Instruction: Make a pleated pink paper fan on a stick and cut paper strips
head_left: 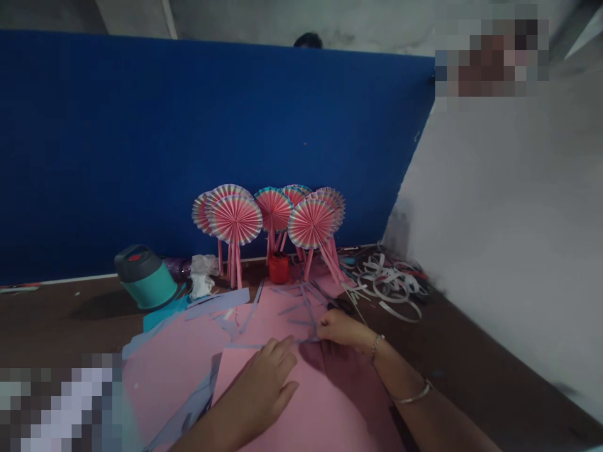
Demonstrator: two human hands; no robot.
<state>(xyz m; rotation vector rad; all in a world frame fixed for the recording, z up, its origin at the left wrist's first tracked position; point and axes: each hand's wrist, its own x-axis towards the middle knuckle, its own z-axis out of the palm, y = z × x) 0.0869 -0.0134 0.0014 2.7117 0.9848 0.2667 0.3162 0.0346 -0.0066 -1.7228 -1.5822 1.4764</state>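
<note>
A large pink paper sheet (pixel 306 389) lies in front of me, with a narrow lilac strip (pixel 304 341) along its far edge. My left hand (pixel 273 376) rests flat on the sheet, fingers stretched towards that edge and thumb apart. At the edge's right part, my right hand (pixel 340 329) is closed, its fingertips pinching the lilac strip; the exact grip is partly hidden. Several loose lilac strips (pixel 306 304) lie just beyond the hands on more pink paper. A dark object (pixel 342 305), partly covered, sits behind my right hand.
Several round pleated paper fans (pixel 235 220) stand against the blue partition (pixel 211 125). A red pot (pixel 279 269) stands between them. Curled white strips (pixel 391 282) pile up at right by the wall. A teal and grey container (pixel 146 276) leans at left. A person's head shows behind the partition.
</note>
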